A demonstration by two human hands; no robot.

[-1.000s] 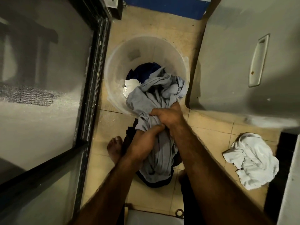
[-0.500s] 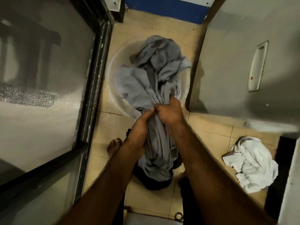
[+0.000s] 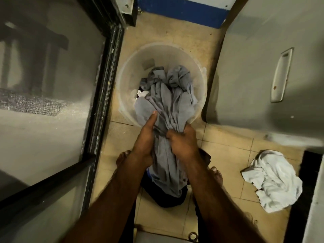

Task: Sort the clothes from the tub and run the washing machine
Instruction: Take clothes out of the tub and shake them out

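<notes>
A translucent round tub (image 3: 129, 81) stands on the tiled floor ahead of me. A long grey garment (image 3: 168, 106) runs from inside the tub down to the floor between my feet. My left hand (image 3: 146, 137) holds its left side, thumb stretched up along the cloth. My right hand (image 3: 182, 141) grips the bunched cloth just beside it, over the tub's near rim. A bit of white cloth (image 3: 142, 93) shows in the tub under the grey one. A dark garment (image 3: 168, 197) lies on the floor under the grey one's lower end.
A white garment (image 3: 273, 179) lies crumpled on the floor at the right. A grey appliance body (image 3: 273, 50) with a recessed handle fills the right side. A dark-framed glass door (image 3: 103, 95) borders the left. My bare feet stand either side of the dark garment.
The upper end of the grey garment, flung up over the tub half a second ago, has dropped back into it. Both hands still hold the cloth, now slightly farther apart.
</notes>
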